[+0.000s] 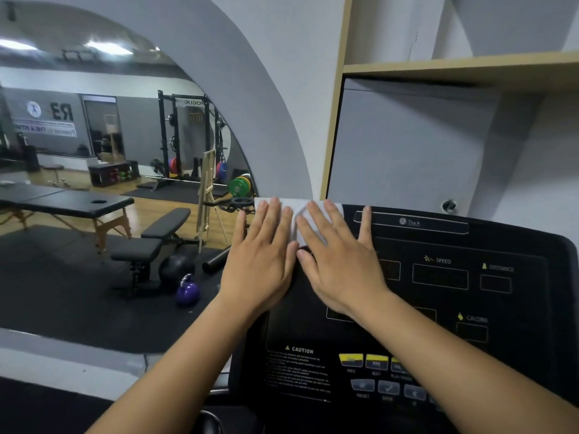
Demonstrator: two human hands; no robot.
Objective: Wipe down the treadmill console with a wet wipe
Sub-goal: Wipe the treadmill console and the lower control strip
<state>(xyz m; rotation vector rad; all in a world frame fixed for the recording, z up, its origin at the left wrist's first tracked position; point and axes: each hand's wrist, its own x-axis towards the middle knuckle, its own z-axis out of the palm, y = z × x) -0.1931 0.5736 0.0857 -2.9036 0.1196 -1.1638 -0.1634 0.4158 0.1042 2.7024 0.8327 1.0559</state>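
Note:
The black treadmill console fills the lower right, with SPEED, DISTANCE and CALORIE windows and yellow and grey buttons near its bottom. A white wet wipe lies spread on the console's top left corner. My left hand and my right hand lie side by side on the wipe, fingers straight and flat, pressing it against the console. Most of the wipe is hidden under the two hands.
A large arched mirror to the left shows the gym: a massage table, a bench, a purple kettlebell and a squat rack. A wooden shelf and a grey wall stand right behind the console.

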